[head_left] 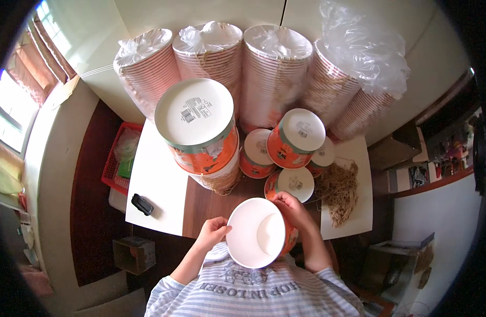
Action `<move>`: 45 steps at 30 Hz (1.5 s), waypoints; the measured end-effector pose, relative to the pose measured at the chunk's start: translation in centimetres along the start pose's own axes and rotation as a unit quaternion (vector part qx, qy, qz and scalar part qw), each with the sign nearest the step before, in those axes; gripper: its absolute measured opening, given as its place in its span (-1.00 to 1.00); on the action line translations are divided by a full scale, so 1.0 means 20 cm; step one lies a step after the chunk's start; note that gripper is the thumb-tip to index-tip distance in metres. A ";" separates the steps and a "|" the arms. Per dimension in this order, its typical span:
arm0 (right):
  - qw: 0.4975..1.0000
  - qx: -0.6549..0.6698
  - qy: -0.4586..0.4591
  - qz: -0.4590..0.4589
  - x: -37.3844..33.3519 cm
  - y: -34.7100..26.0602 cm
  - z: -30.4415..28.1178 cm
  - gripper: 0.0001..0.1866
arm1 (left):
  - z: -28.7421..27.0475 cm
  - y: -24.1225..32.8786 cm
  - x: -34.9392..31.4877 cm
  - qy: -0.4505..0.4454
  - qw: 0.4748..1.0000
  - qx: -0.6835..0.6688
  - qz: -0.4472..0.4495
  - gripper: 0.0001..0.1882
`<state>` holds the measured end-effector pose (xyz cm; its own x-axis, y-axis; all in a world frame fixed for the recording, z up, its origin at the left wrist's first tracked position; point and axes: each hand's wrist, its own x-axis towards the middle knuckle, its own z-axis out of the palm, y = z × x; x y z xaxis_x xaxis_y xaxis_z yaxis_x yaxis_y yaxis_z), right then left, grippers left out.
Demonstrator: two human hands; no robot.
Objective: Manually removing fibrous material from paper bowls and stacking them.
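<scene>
A paper bucket (243, 232), white inside and orange outside, is tipped in front of my chest with its mouth turned up toward me. My left hand (213, 233) pinches its rim on the left side. My right hand (290, 207) grips the upper right of the rim, partly hiding the orange wall. Just beyond stand upside-down orange buckets, one of them (296, 138) raised on the others. To their right lies a tangled heap of brown twine (339, 193). A larger orange bucket (194, 112) sits upside down on a stack at the left, with twine strands beside it.
Tall stacks of nested white buckets (276, 79) in clear plastic bags line the back wall. A loose plastic bag (364, 47) bulges at the back right. A small black object (142, 205) lies on the table's left side. A red basket (109, 168) stands beyond the left edge.
</scene>
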<state>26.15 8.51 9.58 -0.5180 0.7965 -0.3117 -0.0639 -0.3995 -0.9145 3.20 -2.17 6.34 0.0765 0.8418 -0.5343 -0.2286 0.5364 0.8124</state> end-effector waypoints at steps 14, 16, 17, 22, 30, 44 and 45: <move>0.981 -0.189 0.011 -0.036 -0.02 -0.01 0.05 -0.87 | 0.02 -0.04 0.03 0.034 0.996 0.073 0.032 -0.87; 0.981 -0.192 0.011 -0.035 -0.02 -0.01 0.05 -0.87 | 0.05 -0.04 0.05 0.107 0.968 0.170 0.151 -0.86; 0.981 -0.185 0.016 -0.050 -0.03 -0.01 0.06 -0.86 | 0.07 -0.03 0.05 0.108 0.968 0.170 0.152 -0.86; 0.983 -0.174 0.009 -0.054 -0.04 -0.05 0.10 -0.85 | 0.12 0.03 0.06 0.166 0.930 0.273 0.179 -0.86; 0.979 -0.190 -0.001 -0.068 -0.03 -0.01 0.09 -0.84 | 0.13 0.03 0.06 0.177 0.926 0.267 0.198 -0.89; 0.987 -0.148 -0.008 -0.069 0.01 0.05 0.05 -0.85 | -0.01 -0.07 0.10 0.061 0.983 0.142 0.103 -0.91; 0.984 -0.162 -0.012 -0.073 0.01 0.06 0.05 -0.85 | -0.01 -0.07 0.10 0.055 0.986 0.114 0.112 -0.90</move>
<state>25.12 7.76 8.71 -0.5430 0.8227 -0.1683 0.1342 -0.1128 -0.9845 3.46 -1.26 4.20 -0.0603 0.9358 -0.3472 -0.0029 0.3477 0.9376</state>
